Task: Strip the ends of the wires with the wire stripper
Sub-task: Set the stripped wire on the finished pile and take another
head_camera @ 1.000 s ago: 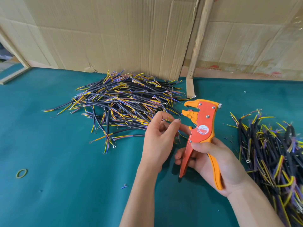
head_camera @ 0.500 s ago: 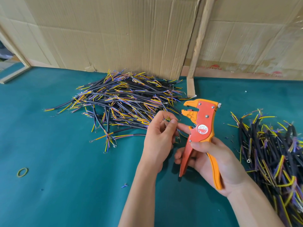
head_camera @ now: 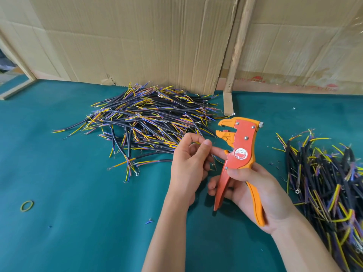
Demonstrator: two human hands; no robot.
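My right hand grips the handles of an orange and red wire stripper, held upright with its jaws open and pointing left. My left hand pinches a thin yellow wire end between thumb and fingers, just left of the jaws and apart from them. Most of that wire is hidden behind the hand. A big pile of black cables with yellow, blue and purple ends lies behind my left hand. A second pile of cables lies at the right.
The table has a teal cover. Cardboard sheets and a wooden slat stand along the back edge. A yellow-green rubber band lies at the left. Small bits of insulation dot the cover.
My left hand's fingers have shifted slightly on the wire end, near the stripper's jaws. The stripper and my right hand have barely moved.
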